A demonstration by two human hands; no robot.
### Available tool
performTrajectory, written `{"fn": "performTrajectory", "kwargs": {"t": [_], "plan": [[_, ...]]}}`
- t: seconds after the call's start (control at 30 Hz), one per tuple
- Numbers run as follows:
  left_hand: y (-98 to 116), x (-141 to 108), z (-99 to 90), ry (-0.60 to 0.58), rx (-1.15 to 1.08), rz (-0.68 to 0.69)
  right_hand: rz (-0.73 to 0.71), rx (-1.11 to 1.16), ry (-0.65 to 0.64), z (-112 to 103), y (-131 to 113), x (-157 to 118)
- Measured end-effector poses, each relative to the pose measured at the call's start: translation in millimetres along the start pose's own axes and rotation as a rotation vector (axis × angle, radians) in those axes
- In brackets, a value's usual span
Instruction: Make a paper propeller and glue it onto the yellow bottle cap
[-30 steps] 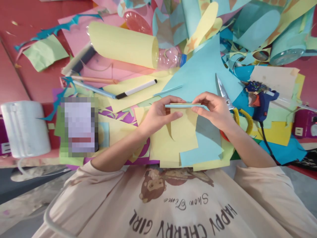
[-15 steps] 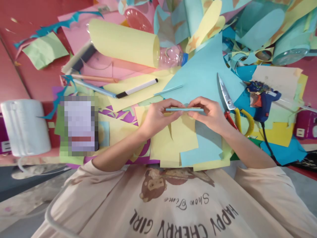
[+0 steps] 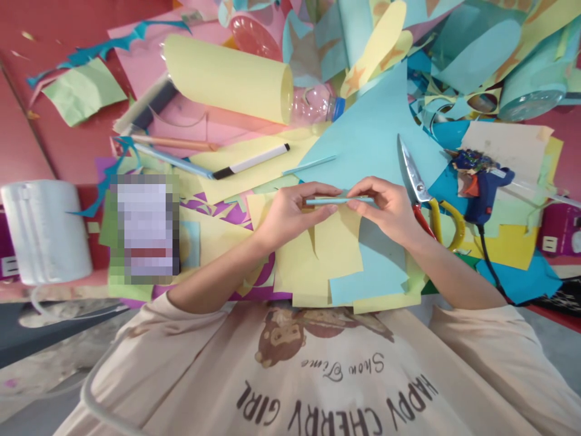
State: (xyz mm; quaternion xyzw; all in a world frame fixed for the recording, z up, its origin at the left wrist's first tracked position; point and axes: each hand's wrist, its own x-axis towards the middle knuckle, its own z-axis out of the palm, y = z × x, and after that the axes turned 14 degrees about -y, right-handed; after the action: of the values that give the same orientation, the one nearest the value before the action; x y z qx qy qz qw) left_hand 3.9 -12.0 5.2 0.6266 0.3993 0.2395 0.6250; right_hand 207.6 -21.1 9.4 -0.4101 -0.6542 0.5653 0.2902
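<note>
A narrow light-blue paper strip (image 3: 318, 201), rolled or folded thin, is held level between both hands. My left hand (image 3: 297, 213) pinches its left part between thumb and fingers. On the right part, my right hand (image 3: 385, 206) does the same, its fingertips close to those of the left. Under the hands lie yellow paper sheets (image 3: 338, 242) and a light-blue sheet (image 3: 381, 260). Just beyond the hands, another thin blue paper strip (image 3: 309, 165) rests on a large blue sheet (image 3: 363, 139). Scissors (image 3: 422, 188) with yellow and red handles lie right of my right hand.
A blue glue gun (image 3: 485, 188) with its cord lies at the right. A white marker (image 3: 258, 159) and a bottle wrapped in yellow paper (image 3: 227, 79) are beyond the hands. At left are a blurred-out phone (image 3: 147, 227) and a white device (image 3: 48, 233). Paper cutouts crowd the back.
The fingertips have shifted slightly along the blue paper strip, with the right ones a little further over its middle. The strip stays in both hands; the other things have not moved.
</note>
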Motion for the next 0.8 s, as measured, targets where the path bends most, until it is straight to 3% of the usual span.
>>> {"fn": "performTrajectory", "kwargs": {"t": [0.8], "plan": [[1.0, -0.8, -2.5, 0.016, -0.094, -0.005, 0.031, 0.017, 0.051, -4.5, 4.2, -1.1]]}}
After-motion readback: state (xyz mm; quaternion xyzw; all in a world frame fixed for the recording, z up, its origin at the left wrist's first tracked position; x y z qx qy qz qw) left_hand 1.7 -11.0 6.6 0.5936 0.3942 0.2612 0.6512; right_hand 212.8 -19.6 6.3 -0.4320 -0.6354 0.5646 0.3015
